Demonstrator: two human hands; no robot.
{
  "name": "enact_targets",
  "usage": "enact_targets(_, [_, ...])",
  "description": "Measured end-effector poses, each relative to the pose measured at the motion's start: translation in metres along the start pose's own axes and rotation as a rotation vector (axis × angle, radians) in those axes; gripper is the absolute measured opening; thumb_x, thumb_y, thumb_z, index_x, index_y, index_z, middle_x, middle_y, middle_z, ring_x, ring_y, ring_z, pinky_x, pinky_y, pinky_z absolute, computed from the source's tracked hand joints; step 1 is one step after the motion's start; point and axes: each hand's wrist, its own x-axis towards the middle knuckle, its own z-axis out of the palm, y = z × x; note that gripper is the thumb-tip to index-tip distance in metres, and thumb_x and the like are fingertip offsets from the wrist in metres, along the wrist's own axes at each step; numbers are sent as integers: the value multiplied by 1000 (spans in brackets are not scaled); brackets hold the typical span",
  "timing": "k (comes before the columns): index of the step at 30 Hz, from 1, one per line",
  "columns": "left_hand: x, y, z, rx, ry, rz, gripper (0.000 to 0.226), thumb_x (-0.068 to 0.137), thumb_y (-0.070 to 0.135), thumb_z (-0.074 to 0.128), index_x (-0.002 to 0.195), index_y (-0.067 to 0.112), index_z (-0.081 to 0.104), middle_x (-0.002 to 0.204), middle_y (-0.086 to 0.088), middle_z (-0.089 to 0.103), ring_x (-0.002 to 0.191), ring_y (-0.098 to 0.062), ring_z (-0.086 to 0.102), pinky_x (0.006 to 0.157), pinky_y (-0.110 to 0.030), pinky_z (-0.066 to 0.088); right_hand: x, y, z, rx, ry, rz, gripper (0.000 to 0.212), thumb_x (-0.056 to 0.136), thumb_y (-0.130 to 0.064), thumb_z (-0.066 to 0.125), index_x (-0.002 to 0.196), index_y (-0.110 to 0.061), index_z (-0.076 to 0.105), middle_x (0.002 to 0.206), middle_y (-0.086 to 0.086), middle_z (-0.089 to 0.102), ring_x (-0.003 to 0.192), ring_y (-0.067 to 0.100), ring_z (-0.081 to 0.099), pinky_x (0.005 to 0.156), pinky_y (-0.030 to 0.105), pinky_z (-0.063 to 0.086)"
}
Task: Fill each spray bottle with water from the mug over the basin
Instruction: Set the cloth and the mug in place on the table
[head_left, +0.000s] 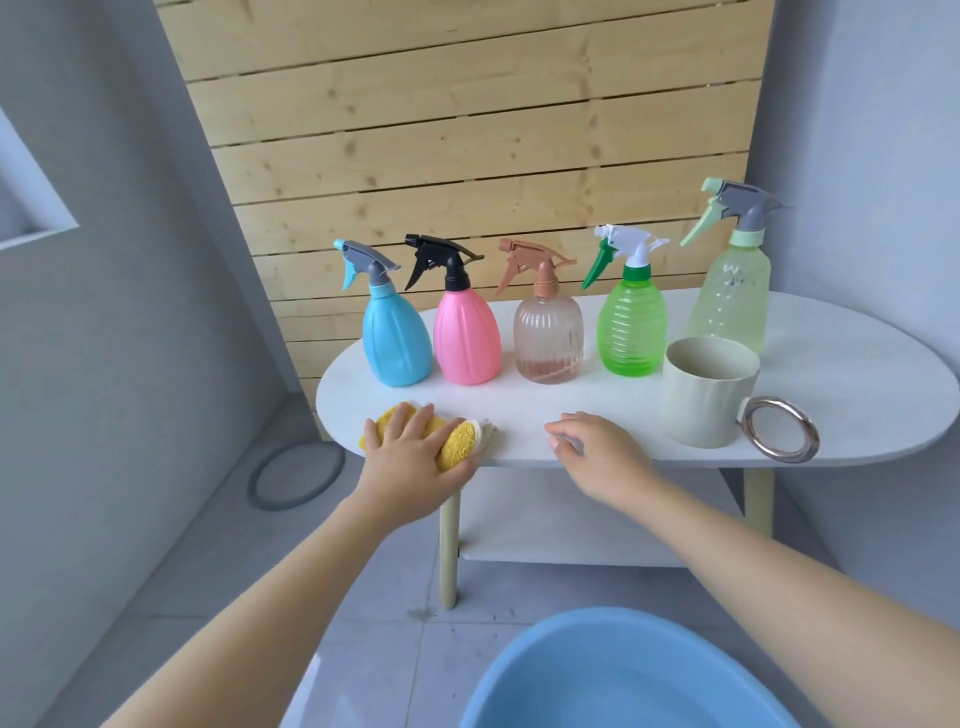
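Currently the left hand (415, 447) presses flat on a yellow sponge cloth (457, 441); the right hand (592, 447) rests loosely curled, empty, on the white oval counter (857, 395). Five capped plastic spray bottles (548, 332) stand behind, the cream ring-handled mug (709, 389) rightward, the blue plastic basin (623, 675) on the floor below. Risk: pouring away from the basin wets the counter.

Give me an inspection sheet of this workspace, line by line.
Surface: white oval table, lower shelf beneath.
Job's things: five capped spray bottles in a row: blue, pink, clear ribbed, green, pale green; cream mug with metal ring handle at right; blue plastic basin on the floor.
Clutter: yellow sponge cloth.
Grippers: left hand presses the cloth; right hand rests on the table edge.
Cables: nothing seen.
Surroundings: wooden slat panel, grey walls, tiled floor.
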Motion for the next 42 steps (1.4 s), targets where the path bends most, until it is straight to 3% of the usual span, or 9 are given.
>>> enact_targets(9, [61, -9, -2, -20, -73, -339, 64, 88, 70, 14, 145, 43, 23, 155, -6, 20, 144, -37, 2, 108, -67, 1, 4, 8, -1, -39, -63, -30, 37, 99, -24, 45, 135, -21, 51, 150, 0, 36, 142, 11, 24, 108, 17, 15])
enact_targets(14, [58, 37, 5, 12, -4, -153, 60, 91, 64, 19, 145, 40, 23, 154, -5, 23, 142, -35, 10, 109, -63, 6, -3, 12, -20, 143, -97, 9, 33, 97, -14, 46, 126, -18, 60, 139, 0, 51, 131, 12, 43, 101, 16, 29])
enact_targets(17, [40, 60, 7, 38, 27, 40, 62, 92, 65, 21, 148, 37, 21, 158, -2, 16, 145, -30, 6, 112, -58, 6, -18, 9, -30, 116, 58, -1, 34, 95, -7, 44, 121, -18, 63, 125, -2, 62, 114, 15, 55, 82, 13, 34])
enact_targets(20, [30, 59, 5, 2, 8, 126, 63, 91, 67, 23, 148, 41, 17, 159, 1, 12, 146, -25, 2, 115, -53, 3, -38, 10, -39, 95, 241, -63, 34, 91, 0, 45, 115, -11, 66, 118, 2, 65, 113, 18, 54, 80, 9, 29])
enact_targets(24, [30, 66, 13, -37, 39, -79, 64, 88, 72, 21, 147, 46, 17, 157, -15, 4, 145, -33, -7, 114, -55, -6, -51, 23, -54, 12, 653, -165, 28, 79, 4, 51, 99, -4, 70, 92, 10, 62, 93, 20, 47, 77, 17, 31])
enact_targets(29, [50, 103, 11, 21, -16, -145, 66, 89, 69, 17, 147, 40, 17, 154, -23, 12, 142, -41, 0, 111, -60, -2, -49, 44, -74, -166, 869, 23, 30, 74, -7, 63, 104, -4, 61, 103, 17, 55, 98, 37, 47, 79, 42, 40])
enact_targets(36, [54, 131, 9, -23, -52, 73, 70, 86, 72, 16, 147, 40, 21, 156, -15, 13, 144, -34, -1, 114, -55, -4, -49, 60, -94, 26, 606, 373, 36, 95, -35, 49, 112, -3, 46, 111, 13, 55, 100, 33, 52, 80, 40, 39])
enact_targets(39, [51, 117, -5, -201, -189, 132, 73, 71, 67, 19, 141, 49, 32, 160, -8, 3, 145, -30, -12, 114, -53, -12, -52, 60, -101, 239, 573, 429, 32, 95, -41, 47, 98, -9, 47, 104, 9, 57, 89, 27, 53, 69, 34, 39])
enact_targets(42, [47, 116, -17, -278, -313, 51, 73, 72, 64, 27, 144, 52, 21, 159, -11, -10, 142, -36, -22, 111, -56, -14, -55, 64, -105, 262, 500, 503, 39, 90, -50, 51, 96, -12, 47, 94, 1, 59, 90, 26, 55, 76, 36, 45])
